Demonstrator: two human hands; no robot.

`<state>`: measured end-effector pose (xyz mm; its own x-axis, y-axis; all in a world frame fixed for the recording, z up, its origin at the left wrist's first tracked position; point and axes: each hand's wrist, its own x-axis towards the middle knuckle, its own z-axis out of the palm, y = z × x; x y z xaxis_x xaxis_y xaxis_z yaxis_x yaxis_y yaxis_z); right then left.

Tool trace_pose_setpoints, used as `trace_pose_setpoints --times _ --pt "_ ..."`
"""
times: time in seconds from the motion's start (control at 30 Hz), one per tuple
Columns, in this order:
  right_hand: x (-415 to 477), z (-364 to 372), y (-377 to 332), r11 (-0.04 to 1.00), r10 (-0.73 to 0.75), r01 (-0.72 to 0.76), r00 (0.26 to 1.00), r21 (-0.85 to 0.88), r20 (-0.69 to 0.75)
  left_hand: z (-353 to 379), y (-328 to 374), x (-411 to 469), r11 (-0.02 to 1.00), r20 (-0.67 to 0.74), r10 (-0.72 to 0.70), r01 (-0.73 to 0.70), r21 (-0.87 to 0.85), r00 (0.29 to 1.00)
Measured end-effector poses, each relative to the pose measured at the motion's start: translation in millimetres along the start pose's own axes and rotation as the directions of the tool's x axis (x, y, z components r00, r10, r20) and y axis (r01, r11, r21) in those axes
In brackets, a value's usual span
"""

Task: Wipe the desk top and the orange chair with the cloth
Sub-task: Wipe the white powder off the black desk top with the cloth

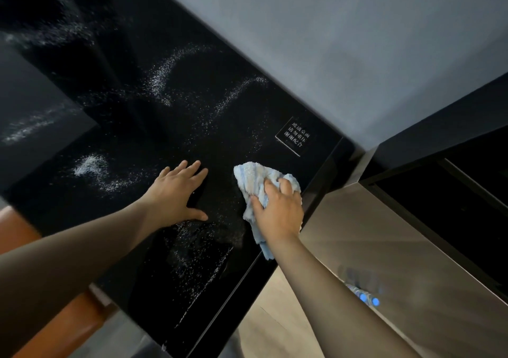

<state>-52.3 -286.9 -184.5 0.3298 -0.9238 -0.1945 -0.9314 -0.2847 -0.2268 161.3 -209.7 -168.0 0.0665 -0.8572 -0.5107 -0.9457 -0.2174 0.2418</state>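
The glossy black desk top fills most of the view and is streaked with white specks and dust. My right hand presses a crumpled pale blue cloth onto the desk near its right edge. My left hand lies flat on the desk with fingers spread, just left of the cloth, holding nothing. Part of the orange chair shows at the lower left, below the desk's near edge.
A small printed notice sits on the desk beyond the cloth. A grey wall runs behind the desk. A dark cabinet stands to the right, with wood floor and small blue lights below.
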Motion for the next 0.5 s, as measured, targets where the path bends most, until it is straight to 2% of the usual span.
trace_pose_setpoints --times 0.17,0.5 --pt "-19.2 6.3 -9.7 0.999 0.000 0.000 1.000 -0.036 0.005 23.0 -23.9 -44.8 0.986 0.027 -0.015 0.011 0.167 1.000" --pt "-62.7 22.4 -30.5 1.000 -0.004 0.004 1.000 -0.016 -0.002 47.4 -56.9 -98.6 0.980 0.095 -0.101 0.082 0.184 0.990"
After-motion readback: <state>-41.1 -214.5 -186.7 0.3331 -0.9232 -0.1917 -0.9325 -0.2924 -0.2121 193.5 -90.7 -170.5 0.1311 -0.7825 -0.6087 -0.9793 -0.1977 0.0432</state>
